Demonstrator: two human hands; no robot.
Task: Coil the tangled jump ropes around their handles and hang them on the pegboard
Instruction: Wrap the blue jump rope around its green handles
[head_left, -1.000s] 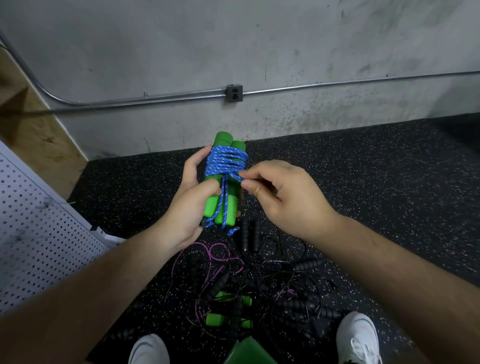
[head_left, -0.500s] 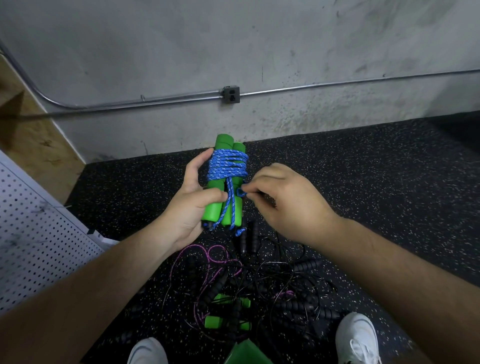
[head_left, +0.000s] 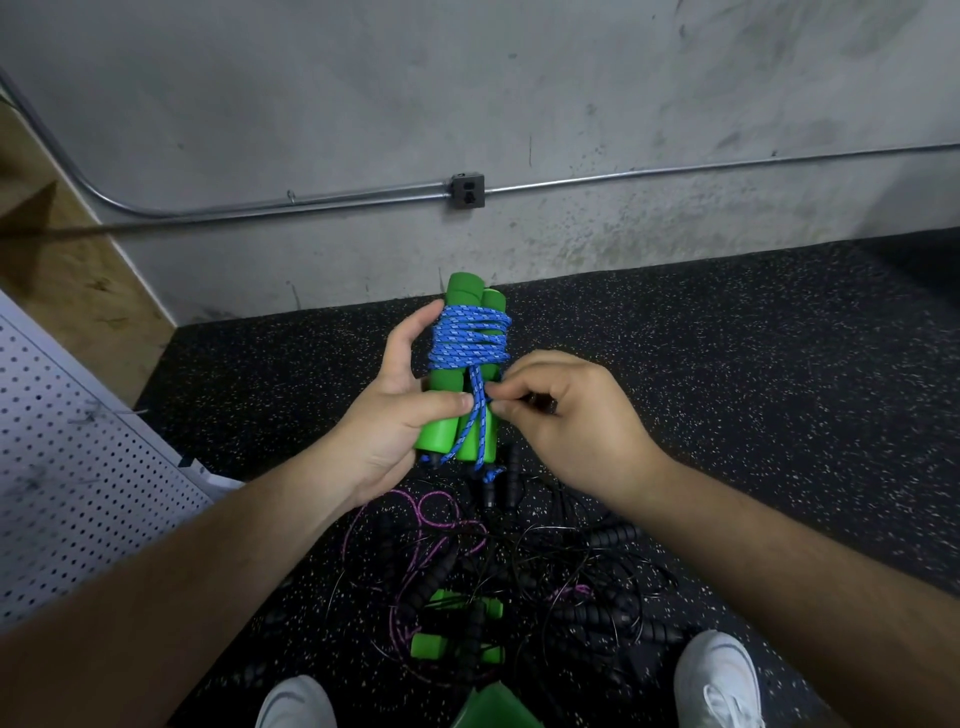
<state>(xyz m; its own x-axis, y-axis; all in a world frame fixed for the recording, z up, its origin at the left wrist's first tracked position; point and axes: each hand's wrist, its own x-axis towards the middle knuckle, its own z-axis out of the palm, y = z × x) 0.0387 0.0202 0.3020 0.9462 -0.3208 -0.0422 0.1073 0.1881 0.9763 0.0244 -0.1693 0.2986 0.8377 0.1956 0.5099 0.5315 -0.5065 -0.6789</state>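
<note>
A blue speckled jump rope (head_left: 467, 340) is coiled round its two green foam handles (head_left: 460, 293), held upright at chest height. My left hand (head_left: 395, 415) grips the handles from the left, thumb across the front. My right hand (head_left: 561, 415) pinches the loose strand of blue rope that runs down the front of the handles. On the floor below lies a tangle of other ropes (head_left: 509, 587): black ribbed handles, thin black cords, a purple cord and another pair of green handles (head_left: 457, 631). A white pegboard (head_left: 67, 467) stands at the left.
A grey concrete wall with a metal conduit (head_left: 260, 205) and an outlet box (head_left: 467, 191) is just ahead. The floor is black speckled rubber. My two white shoes (head_left: 719, 680) stand either side of the tangle. A wooden panel rises at far left.
My right hand has drawn the loose blue strand down the front of the handles. The bundle and both hands sit slightly lower in view.
</note>
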